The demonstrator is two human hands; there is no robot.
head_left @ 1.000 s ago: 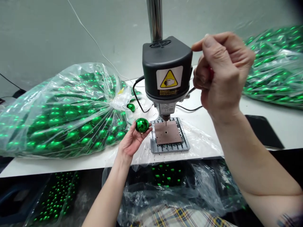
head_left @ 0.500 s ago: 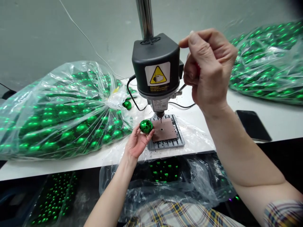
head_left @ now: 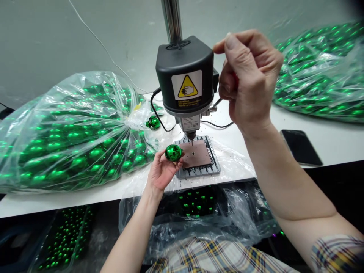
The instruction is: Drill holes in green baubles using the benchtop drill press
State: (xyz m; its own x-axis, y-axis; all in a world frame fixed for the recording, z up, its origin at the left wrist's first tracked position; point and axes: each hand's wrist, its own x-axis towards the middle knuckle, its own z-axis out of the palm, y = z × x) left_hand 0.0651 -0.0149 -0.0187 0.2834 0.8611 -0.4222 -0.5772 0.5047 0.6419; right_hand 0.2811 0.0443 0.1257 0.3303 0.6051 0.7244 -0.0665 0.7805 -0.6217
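My left hand (head_left: 160, 172) holds a shiny green ball (head_left: 173, 152) in its fingertips, just left of the drill's brown work plate (head_left: 196, 154). A small black bench drill (head_left: 184, 77) stands over that plate, its bit (head_left: 192, 141) a little above the plate's hole. My right hand (head_left: 248, 81) is closed in a fist beside the drill head, wrapped round a red-tipped lever that is mostly hidden by the fingers.
A large clear bag of green balls (head_left: 71, 132) lies on the white table (head_left: 327, 140) to the left, another bag (head_left: 318, 72) at the far right. One loose green ball (head_left: 154, 122) sits behind the drill. A black phone (head_left: 300, 147) lies right. Bags of balls (head_left: 199, 204) sit below the table edge.
My left hand has kept the green ball beside the plate, shifting it slightly. The right hand stays closed on the lever. The view has shifted a little.
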